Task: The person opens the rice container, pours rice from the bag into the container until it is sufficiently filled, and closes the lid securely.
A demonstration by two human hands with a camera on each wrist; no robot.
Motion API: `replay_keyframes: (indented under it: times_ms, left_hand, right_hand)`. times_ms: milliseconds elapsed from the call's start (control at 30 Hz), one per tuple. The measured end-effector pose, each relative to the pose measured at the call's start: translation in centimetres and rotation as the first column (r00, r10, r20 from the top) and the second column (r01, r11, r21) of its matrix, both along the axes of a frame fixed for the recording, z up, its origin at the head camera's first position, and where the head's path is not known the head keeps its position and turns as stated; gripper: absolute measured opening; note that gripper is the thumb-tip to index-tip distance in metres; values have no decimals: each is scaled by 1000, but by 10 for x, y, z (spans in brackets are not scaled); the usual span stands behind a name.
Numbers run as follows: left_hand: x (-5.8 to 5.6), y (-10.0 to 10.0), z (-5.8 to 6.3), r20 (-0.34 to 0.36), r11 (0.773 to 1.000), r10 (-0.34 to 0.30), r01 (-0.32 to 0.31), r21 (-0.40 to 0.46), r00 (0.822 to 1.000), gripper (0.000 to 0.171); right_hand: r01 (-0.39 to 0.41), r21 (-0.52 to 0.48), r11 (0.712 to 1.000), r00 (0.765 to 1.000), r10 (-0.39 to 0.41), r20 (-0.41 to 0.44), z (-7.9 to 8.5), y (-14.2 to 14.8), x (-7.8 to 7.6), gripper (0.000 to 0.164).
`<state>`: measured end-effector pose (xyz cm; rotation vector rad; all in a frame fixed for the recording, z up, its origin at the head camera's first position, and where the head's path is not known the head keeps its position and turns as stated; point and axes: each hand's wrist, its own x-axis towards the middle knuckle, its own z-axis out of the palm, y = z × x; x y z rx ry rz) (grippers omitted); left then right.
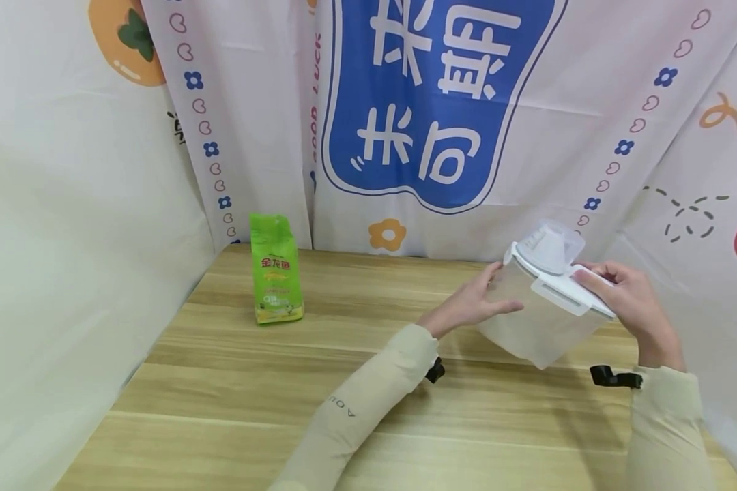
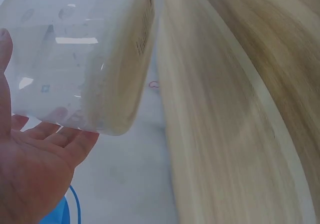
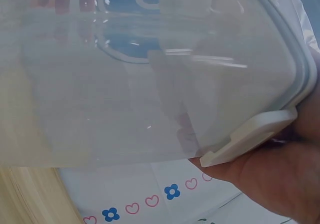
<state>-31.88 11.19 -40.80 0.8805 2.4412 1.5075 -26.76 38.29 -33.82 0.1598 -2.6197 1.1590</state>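
Note:
A clear plastic storage container (image 1: 531, 331) is tilted above the right part of the table, its white lid (image 1: 561, 286) on. On the lid sits a clear measuring cup (image 1: 549, 247). My left hand (image 1: 471, 303) holds the container's left side, thumb in front and fingers behind it. The right hand (image 1: 632, 296) grips the lid's right end, thumb on top. In the left wrist view, the container's base (image 2: 120, 84) stands apart from the tabletop. A white side clip (image 3: 250, 136) lies against my right hand in the right wrist view.
A green upright bag (image 1: 276, 273) with printed characters stands at the back left of the wooden table (image 1: 270, 389). Printed cloth (image 1: 368, 225) hangs behind the table and along both sides.

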Motion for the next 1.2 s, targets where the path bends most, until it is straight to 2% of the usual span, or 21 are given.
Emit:
replay_keyframes:
  times_ms: [267,533,767,933,1200]
  left_hand:
    - [7,-14,12,-9,998,-16,16,-53,1000,97]
    - [15,-44,17,-62,996,25,-31,-88,998,100]
    - [14,-68,23,-124,994,32,-45,-104,992,101]
    - [14,-87,25,-149,992,44,-61,-112,988,101]
    - [18,-112,29,-193,988,63,-88,-124,979,101]
  right_hand:
    - [-17,-7,1000,1000,17,-14,3,-11,0,36]
    - [-37,-25,999,999,36,-22,-1,-35,-6,35]
    - [-81,-66,995,988,71,-137,-4,-58,-8,30]
    - [-93,-53,994,984,83,-160,-8,-75,-10,28]
    - [-119,-112,987,982,100,-160,-12,-98,-15,30]
